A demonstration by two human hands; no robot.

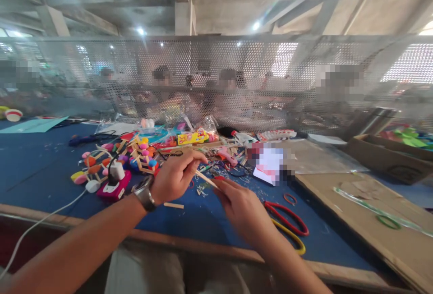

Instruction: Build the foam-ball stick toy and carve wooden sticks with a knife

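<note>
A thin pale wooden stick [206, 178] runs between my hands above the blue table. My left hand [177, 174], with a watch on its wrist, pinches the far end of it. The near end is gripped by the closed fingers of my right hand [241, 204]. A small flat wooden strip [173, 205] lies on the table below my left hand. Left of that hand are joined wooden sticks with colourful pompom-like pieces [142, 154]. A red loop [287, 218] and a yellow loop [290, 237] lie beside my right forearm.
A pink power socket [114, 188] with a white plug and cable sits at left. Scraps, a pink glue gun [227, 155] and a lit screen [269, 164] lie ahead. Cardboard [365, 213] and a cardboard box [389, 156] are at right. A perforated metal screen [209, 59] stands behind; people sit beyond it.
</note>
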